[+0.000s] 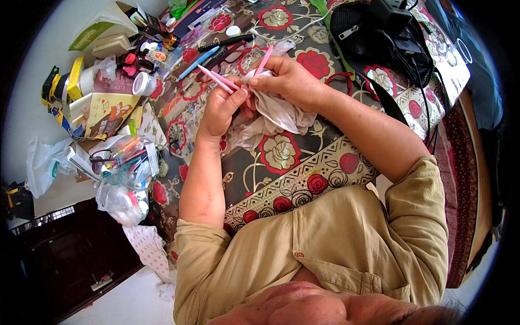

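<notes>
My left hand (pixel 221 112) is closed around slim pink pen-like sticks (pixel 216 79), their pointed ends sticking out up and to the left. Just to its right, my right hand (pixel 290 82) grips a white cloth (pixel 281 117), which hangs down in folds onto the table. Another pink stick (pixel 265 59) rises from between the right fingers, its lower part hidden by the cloth and fingers. Both hands meet at the cloth, close above the flowered tablecloth (pixel 314 187). Beyond them lie a light blue pen (pixel 198 63) and a dark pen (pixel 233 40).
At the left stand small bottles (pixel 135 62), a white-lidded jar (pixel 144 84), a printed box (pixel 111 111) and a clear holder with pens (pixel 130 154). Plastic bags (pixel 122 204) sit at the near left edge. A black mesh bag (pixel 360 46) with cables lies at the far right.
</notes>
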`<state>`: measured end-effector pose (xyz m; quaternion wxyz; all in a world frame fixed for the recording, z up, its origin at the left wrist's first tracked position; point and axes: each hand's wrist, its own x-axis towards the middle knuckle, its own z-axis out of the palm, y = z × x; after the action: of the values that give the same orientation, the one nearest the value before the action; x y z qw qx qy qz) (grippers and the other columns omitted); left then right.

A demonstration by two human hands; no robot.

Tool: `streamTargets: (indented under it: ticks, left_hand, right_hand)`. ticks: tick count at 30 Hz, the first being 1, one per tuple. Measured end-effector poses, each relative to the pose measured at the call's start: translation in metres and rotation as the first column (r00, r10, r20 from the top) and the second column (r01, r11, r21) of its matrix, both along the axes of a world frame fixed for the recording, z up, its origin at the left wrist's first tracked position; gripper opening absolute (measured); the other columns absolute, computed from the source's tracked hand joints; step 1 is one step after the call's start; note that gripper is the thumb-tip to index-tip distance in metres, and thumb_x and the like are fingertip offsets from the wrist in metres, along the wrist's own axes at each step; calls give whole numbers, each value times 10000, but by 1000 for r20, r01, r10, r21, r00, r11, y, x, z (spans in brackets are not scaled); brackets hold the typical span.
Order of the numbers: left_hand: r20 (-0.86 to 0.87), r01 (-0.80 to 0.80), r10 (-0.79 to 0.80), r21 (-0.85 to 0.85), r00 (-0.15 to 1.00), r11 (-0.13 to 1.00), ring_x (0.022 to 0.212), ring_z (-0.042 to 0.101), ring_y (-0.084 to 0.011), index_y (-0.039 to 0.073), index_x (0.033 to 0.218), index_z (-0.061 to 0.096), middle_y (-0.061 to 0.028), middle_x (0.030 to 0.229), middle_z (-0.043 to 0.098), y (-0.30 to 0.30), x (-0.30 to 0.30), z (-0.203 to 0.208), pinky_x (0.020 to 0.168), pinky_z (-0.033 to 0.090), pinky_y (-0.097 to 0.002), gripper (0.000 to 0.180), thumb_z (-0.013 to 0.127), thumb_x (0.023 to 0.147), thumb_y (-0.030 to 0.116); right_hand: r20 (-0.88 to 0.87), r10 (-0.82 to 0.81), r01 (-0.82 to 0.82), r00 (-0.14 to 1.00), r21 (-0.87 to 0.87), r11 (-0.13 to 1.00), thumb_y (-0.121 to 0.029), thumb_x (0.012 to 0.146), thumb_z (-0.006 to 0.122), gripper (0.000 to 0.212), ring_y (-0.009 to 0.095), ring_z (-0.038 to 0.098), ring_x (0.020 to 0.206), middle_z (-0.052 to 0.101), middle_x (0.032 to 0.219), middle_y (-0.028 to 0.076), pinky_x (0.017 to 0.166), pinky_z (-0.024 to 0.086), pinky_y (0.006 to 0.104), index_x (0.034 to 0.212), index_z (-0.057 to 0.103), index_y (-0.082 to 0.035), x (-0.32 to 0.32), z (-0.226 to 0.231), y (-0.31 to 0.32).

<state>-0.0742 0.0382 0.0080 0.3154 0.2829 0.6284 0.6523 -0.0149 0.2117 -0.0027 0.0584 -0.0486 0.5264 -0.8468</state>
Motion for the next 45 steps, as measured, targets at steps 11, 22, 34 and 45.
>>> streamTargets:
  ticks: [11, 22, 34, 45]
  left_hand:
    - [-155, -138, 123, -92, 980, 986, 568, 508, -53, 32, 914, 539, 2, 697, 557, 5, 2, 0, 516, 422, -187, 192, 582, 853, 208]
    - [-315, -154, 105, -135, 943, 979, 558, 463, -61, 57, 862, 511, 1, 670, 530, 3, -2, -8, 508, 387, -197, 128, 576, 855, 167]
    - [-416, -171, 132, -58, 900, 984, 597, 476, -67, 42, 888, 519, -5, 713, 545, 2, -5, -18, 545, 400, -198, 141, 616, 827, 125]
    - [-575, -281, 235, 10, 784, 960, 718, 525, -79, 46, 885, 558, -6, 812, 578, 9, 0, -7, 650, 437, -210, 170, 675, 769, 90]
  right_hand:
    - [98, -115, 126, 989, -121, 985, -172, 851, 569, 187, 103, 591, 729, 613, 833, 42, 649, 484, 240, 962, 566, -21, -1, 13, 14]
    - [83, -213, 222, 974, -129, 966, -189, 866, 552, 180, 94, 588, 696, 602, 799, 18, 615, 490, 231, 972, 559, -44, -7, 9, 19]
    - [-5, -59, 59, 998, 145, 988, -179, 838, 602, 203, 71, 559, 735, 613, 843, 21, 649, 472, 229, 969, 590, -25, -5, -2, 4]
    - [132, -135, 153, 982, -138, 979, -175, 857, 562, 174, 107, 594, 719, 611, 828, 31, 647, 496, 248, 962, 566, -36, -4, 9, 17]
